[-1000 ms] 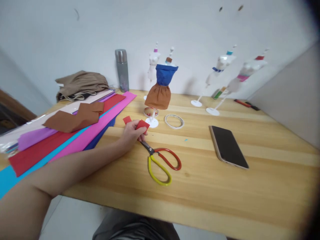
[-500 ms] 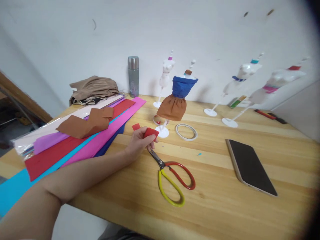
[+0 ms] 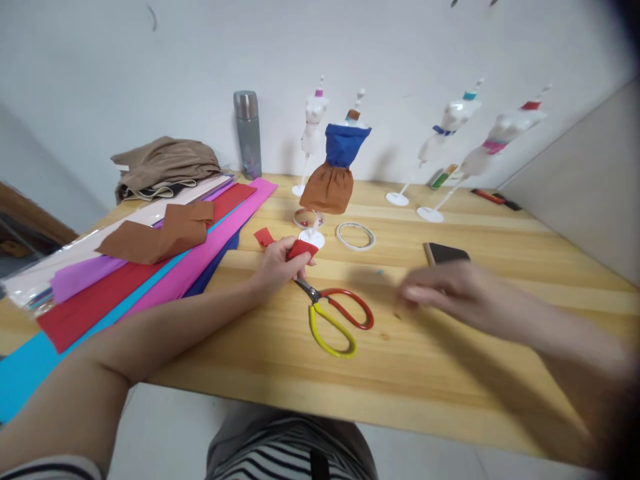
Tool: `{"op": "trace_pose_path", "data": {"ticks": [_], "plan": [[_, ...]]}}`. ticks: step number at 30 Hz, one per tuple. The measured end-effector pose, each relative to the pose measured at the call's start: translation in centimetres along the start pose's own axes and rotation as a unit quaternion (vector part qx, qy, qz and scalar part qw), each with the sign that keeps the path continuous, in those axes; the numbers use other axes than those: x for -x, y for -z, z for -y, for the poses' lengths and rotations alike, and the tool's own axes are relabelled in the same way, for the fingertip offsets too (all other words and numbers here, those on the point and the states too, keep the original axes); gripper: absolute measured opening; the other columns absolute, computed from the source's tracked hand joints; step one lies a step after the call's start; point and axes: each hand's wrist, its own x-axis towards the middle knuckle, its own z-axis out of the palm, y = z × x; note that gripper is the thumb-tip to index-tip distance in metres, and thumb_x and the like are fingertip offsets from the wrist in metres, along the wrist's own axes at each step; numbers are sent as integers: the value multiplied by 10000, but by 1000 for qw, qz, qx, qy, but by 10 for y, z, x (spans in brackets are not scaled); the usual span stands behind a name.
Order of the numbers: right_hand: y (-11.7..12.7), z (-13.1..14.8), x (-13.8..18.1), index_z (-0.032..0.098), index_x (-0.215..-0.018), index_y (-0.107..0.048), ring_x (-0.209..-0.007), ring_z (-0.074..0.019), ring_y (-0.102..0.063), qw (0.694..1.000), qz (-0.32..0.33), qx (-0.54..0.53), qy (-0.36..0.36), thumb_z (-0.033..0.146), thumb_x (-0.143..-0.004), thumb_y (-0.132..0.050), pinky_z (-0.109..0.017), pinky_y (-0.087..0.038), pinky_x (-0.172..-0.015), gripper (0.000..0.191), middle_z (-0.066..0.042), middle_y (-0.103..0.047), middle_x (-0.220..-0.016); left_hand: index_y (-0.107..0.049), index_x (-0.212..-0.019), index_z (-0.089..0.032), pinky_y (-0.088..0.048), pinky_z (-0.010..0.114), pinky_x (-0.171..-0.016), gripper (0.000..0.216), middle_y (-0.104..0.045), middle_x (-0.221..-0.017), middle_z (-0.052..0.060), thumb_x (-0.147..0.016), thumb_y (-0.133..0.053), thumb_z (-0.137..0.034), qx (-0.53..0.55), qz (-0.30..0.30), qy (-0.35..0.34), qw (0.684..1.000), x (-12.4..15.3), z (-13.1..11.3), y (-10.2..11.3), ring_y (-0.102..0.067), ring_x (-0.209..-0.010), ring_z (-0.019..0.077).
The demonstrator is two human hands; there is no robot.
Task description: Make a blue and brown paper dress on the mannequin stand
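My left hand is closed on a small piece of red fabric, pinched between thumb and fingers. Just below it lie scissors with one red and one yellow handle, their blade tips hidden by the hand. Another red scrap lies behind the hand. My right hand hangs over the table at the right, smeared by motion, so its fingers cannot be made out. It partly covers a phone. Beyond the left hand stands a small mannequin in a blue top and brown skirt.
Coloured fabric strips and a brown piece cover the table's left. Near the wall are folded brown cloth, a thermos and white mannequins. A tape roll lies mid-table.
My right hand has come into view from the right, over the phone. The view has tilted down and shifted. My left hand keeps its grip on the red fabric.
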Motion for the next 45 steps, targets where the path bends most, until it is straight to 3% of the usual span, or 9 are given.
{"op": "trace_pose_path", "data": {"ticks": [3,7,11,13,19,25,35,41,45], "plan": [[12,29,-66,208,-600,-467,-534,-121,-410,998,26,55,15,278,-944,-473,-308,-329,-579,351,-4,-521,-557,-602,-741,-142,-407,177,-450,88,-642,-586,-22,-782,-642,-208,-20,7,-5,1000,1,-2,0,-517,-439,48],[9,45,-98,207,-623,-500,-555,-114,-411,993,94,34,62,258,-830,-587,-283,-323,-589,231,25,-507,-592,-614,-748,-137,-406,173,-454,77,-627,-568,-27,-805,-621,-189,-38,27,-16,999,2,-2,-1,-521,-446,51],[-1,49,-103,189,-915,-628,-701,-149,-577,995,-38,-46,80,231,-750,-658,-276,-408,-667,173,-29,-680,-853,-636,-767,-127,-419,173,-464,56,-630,-566,-21,-803,-624,-168,-48,43,-6,998,2,-1,-1,-545,-458,60],[0,46,-104,181,-880,-646,-698,-147,-576,995,-75,-8,59,167,-749,-618,-282,-401,-679,135,-41,-696,-857,-638,-762,-128,-424,172,-469,53,-631,-569,-19,-802,-621,-157,-45,43,-2,998,2,-1,-1,-550,-464,61],[16,25,-95,189,-669,-616,-554,-116,-440,999,34,8,31,284,-834,-560,-290,-331,-589,198,7,-557,-591,-633,-754,-136,-429,171,-473,62,-622,-562,-21,-812,-622,-154,-54,46,-15,997,1,2,0,-546,-463,58],[-7,37,-99,189,-919,-628,-683,-158,-567,983,-29,-154,91,380,-780,-628,-301,-434,-662,236,-35,-663,-807,-620,-774,-134,-467,191,-508,57,-609,-559,-32,-814,-624,-175,-67,67,-26,995,1,5,0,-585,-489,78],[-35,46,-109,205,-669,-545,-591,-133,-464,977,-104,-169,83,347,-830,-569,-289,-337,-577,216,4,-556,-641,-568,-698,-148,-494,201,-503,164,-579,-665,-31,-748,-690,-246,-88,99,-29,991,0,8,0,-623,-537,91],[-39,39,-117,220,-666,-571,-568,-140,-465,945,-154,-282,68,420,-770,-660,-297,-358,-561,242,6,-547,-609,-601,-1029,-150,-438,183,-441,364,-626,-597,-38,-791,-707,-405,15,92,-14,996,-2,7,5,-598,-475,96],[-44,39,-121,233,-676,-566,-521,-132,-476,906,-173,-383,42,465,-718,-741,-296,-397,-535,293,13,-568,-594,-585,-820,-152,-408,174,-434,318,-644,-543,-5,-806,-697,-449,35,57,-4,998,-5,11,8,-558,-430,78]]}}
